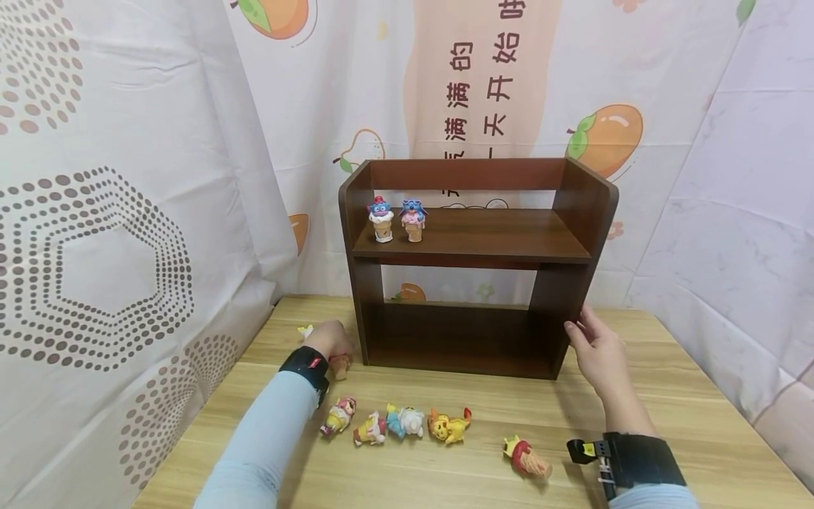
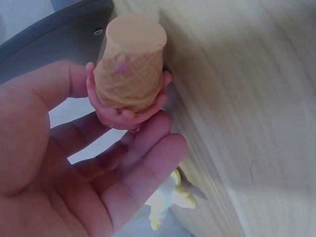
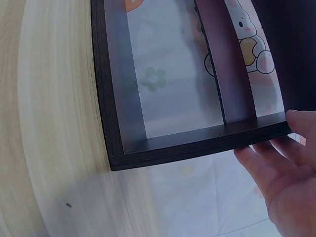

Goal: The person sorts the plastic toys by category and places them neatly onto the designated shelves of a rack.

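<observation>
Gripping a small cone figurine [image 2: 129, 69], the left hand [image 1: 327, 339] rests low on the counter [image 1: 668, 417] just beside the left foot of the dark wooden shelf [image 1: 477, 244]. The left wrist view shows the fingers [image 2: 143, 168] loosely curled under the toy, with its waffle-patterned cone base pointing toward the camera and the pink upper part pressed against the fingertips; in the head view only a bit of the cone shows below the hand. A pale yellow and white toy [image 2: 173, 200] lies on the counter just past that hand, near the shelf's left side. The right hand [image 1: 594, 353] is spread with straight fingers [image 3: 269, 163] touching the lower outer edge of the shelf's right side panel; it holds nothing and is not wrapped around the wood. On the upper board of the shelf, toward its left end, two blue-topped cone figurines [image 1: 397, 219] stand upright side by side, close together. In front of the shelf a row of toys lies on the counter: a pink and yellow figure [image 1: 339, 416], a yellow and pink one [image 1: 372, 429], a white and blue one [image 1: 405, 421] and an orange lion-like one [image 1: 449, 425], each near its neighbour, with a red and orange figure [image 1: 526, 457] set further right, near the right forearm. Patterned fabric sheets [image 1: 114, 212] hang behind and on both sides.
</observation>
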Motion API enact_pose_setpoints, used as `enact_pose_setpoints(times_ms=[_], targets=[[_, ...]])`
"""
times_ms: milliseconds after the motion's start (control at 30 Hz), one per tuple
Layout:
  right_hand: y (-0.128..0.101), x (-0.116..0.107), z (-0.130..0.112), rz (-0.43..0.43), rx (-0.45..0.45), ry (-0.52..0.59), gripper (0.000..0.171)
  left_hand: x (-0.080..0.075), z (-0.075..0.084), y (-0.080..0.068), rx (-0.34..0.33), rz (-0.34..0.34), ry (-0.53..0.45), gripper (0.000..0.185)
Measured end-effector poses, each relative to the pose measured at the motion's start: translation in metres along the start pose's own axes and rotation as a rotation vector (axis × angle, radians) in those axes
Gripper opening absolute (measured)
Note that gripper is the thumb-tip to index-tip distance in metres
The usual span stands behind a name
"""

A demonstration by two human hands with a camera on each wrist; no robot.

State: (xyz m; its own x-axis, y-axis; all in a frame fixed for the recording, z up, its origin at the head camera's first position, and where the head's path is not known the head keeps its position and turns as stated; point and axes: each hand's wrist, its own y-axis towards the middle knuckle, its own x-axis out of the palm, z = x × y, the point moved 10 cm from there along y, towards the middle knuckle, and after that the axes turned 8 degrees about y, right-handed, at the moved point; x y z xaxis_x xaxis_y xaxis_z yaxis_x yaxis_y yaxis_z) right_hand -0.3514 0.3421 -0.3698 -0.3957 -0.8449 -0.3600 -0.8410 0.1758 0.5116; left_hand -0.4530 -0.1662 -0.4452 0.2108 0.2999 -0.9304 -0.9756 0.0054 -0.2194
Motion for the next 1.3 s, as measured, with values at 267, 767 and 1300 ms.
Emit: enact_pose_setpoints(times_ms=[267,767,1300], targets=[[0.0,-0.001,-0.001,0.005,-0.012,-0.002,0.052,-0.003,0.001,-0.001,0.008,0.013,0.015,0.014],[-0.002,-0.001,-0.002,0.001,-0.008,0.026,0.053,-0.005,-0.011,-0.002,-0.001,0.006,-0.036,0.017],[-0.002,0.002,0.0,-0.017,-0.003,0.03,0.053,-0.036,-0.012,-0.008,0.258,0.21,-0.132,0.018]])
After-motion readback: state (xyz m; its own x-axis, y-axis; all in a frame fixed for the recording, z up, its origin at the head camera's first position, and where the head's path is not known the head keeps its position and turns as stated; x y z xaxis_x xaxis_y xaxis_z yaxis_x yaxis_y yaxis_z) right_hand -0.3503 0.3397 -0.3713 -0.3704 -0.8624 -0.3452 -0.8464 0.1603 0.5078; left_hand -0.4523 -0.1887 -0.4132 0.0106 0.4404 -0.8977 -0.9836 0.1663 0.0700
